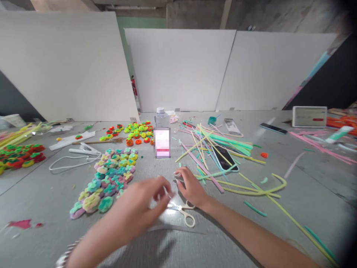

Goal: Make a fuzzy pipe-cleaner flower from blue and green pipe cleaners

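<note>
My left hand (139, 203) is slightly blurred above the table, its fingers curled toward the thumb; whatever is between the tips is too small to make out. Facing it, my right hand (192, 188) has thumb and index finger bent together in a pinch, and what they grip cannot be made out. Under and between the hands lie scissors (184, 214) with cream handles, their blades partly hidden by my left fingertips. A thin strip (178, 229) lies nearer to me. Left of my left hand are rows of pastel fuzzy flowers (108, 175).
Pipe cleaners (212, 149) are scattered at the right around a phone (224, 158). A bottle (161, 119) stands ahead, beside orange and yellow fuzzy pieces (138, 130). A white glue gun (83, 149) lies left. Another phone (273, 128) and a framed screen (309, 117) are far right.
</note>
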Demonstrator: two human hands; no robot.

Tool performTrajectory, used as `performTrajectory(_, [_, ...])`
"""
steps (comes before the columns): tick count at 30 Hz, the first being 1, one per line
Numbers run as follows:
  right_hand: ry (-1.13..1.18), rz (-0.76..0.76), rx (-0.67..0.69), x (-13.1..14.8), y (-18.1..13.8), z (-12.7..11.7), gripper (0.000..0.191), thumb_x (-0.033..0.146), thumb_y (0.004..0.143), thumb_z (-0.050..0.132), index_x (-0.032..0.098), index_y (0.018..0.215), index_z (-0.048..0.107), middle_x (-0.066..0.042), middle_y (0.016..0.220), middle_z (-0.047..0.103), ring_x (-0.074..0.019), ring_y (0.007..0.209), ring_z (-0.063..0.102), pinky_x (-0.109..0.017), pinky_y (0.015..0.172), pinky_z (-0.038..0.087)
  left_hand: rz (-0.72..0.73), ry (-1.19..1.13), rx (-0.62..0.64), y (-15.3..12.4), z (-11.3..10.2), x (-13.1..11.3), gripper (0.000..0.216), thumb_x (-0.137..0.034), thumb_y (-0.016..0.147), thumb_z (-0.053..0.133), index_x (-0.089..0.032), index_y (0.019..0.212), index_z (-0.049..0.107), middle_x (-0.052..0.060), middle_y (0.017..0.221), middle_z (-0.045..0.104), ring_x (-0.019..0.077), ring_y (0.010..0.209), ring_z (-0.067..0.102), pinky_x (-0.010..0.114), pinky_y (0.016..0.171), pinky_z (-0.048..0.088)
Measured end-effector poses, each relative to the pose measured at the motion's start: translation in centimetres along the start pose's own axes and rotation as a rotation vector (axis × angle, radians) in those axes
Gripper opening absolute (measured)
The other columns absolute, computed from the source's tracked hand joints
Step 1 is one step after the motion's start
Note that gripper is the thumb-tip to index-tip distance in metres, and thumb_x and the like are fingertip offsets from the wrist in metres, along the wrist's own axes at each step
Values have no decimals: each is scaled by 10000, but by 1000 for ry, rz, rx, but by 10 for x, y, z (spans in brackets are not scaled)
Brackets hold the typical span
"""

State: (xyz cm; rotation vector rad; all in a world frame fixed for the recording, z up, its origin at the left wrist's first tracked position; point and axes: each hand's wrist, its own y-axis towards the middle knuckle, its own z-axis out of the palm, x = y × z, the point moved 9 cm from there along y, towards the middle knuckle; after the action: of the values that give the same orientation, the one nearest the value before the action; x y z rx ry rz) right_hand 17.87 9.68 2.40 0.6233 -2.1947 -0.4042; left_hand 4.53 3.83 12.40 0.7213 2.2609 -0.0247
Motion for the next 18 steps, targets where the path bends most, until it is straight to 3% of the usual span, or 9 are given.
performTrajectory(3, [8,16,-13,-2,1,-2,367,23,800,471,238,1097,463,-69,1086,523,-209,1002,543,-395,899,477,105,290,266,-10,71,9,240,-392,848,646,-183,964,630,69,960,643,234,871,588,337,719,470])
performTrajectory(5, [14,26,-22,-3,2,-3,365,20,797,464,240,1088,461,-64,1070,520,-201,973,545,-384,883,484,153,394,329,-16,105,17,297,-434,842,649,-172,973,601,83,1009,628,258,919,568,360,739,465])
performTrajectory(7, [19,33,-29,-4,2,-5,360,19,796,458,239,1081,460,-62,1061,518,-195,958,543,-377,876,486,189,428,356,-20,126,23,248,-410,872,618,-174,942,588,66,982,631,242,890,565,348,731,458])
performTrajectory(9, [22,37,-32,-4,2,-5,354,22,796,458,237,1077,462,-61,1058,517,-191,944,544,-375,874,485,197,438,338,-20,131,27,233,-399,872,620,-174,916,581,53,937,632,232,859,562,336,719,447])
performTrajectory(13, [21,31,-23,-3,3,-4,346,32,798,460,234,1079,469,-61,1064,520,-189,942,546,-372,875,483,197,379,253,-18,117,33,213,-360,955,486,-172,890,562,58,888,628,206,793,556,306,680,410])
performTrajectory(15, [19,28,-17,-4,2,-3,345,37,796,464,233,1079,471,-61,1064,522,-191,949,547,-370,874,483,99,235,203,-16,105,43,242,-344,987,404,-171,889,543,44,807,618,176,703,545,279,623,380])
performTrajectory(18, [14,33,-13,-4,2,-3,354,37,784,470,230,1080,474,-62,1062,526,-196,956,549,-372,874,483,-194,-173,24,-11,83,74,214,-352,990,361,-187,965,495,-37,622,516,119,539,456,232,534,320])
